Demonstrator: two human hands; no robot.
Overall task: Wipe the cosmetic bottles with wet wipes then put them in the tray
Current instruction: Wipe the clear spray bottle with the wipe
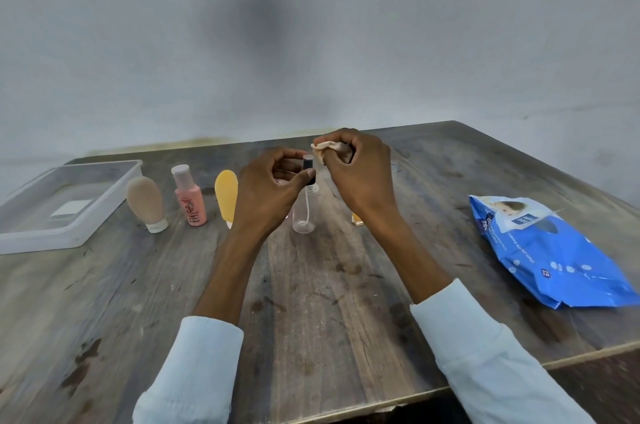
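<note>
Bottle: the clear bottle (304,210) is in the middle of the table (311,302), and I cannot tell if its bottom touches the wood.
Look: it is see-through, with a thin tube inside and a dark spray top.
Left hand: the left hand (273,186) has its fingers curled round the top of the bottle, the thumb on the dark part.
Why: I think it holds the bottle there so it does not tip or spin while it gets cleaned.
Right hand: the right hand (353,164) pinches a bunched-up wipe (325,147) just right of the bottle top.
Why there: the wipe is up by the top, so I think the top is the part being wiped now.
Other bottles: a tan tube (145,203), a pink bottle (188,195) and a yellow tube (227,195) stand in a row on the left, near each other.
Small thing: a bit of something orange (357,218) shows behind the right wrist, too hidden to name.
Tray: the clear tray (114,196) sits far left with no bottle in it that I can see, only a white square at its bottom.
Pack: the blue pack (554,257) of wipes lies on the right, with its flap open, close to the hand that wipes.
Job so far: I think it has just begun, as no bottle is in the tray yet.
</note>
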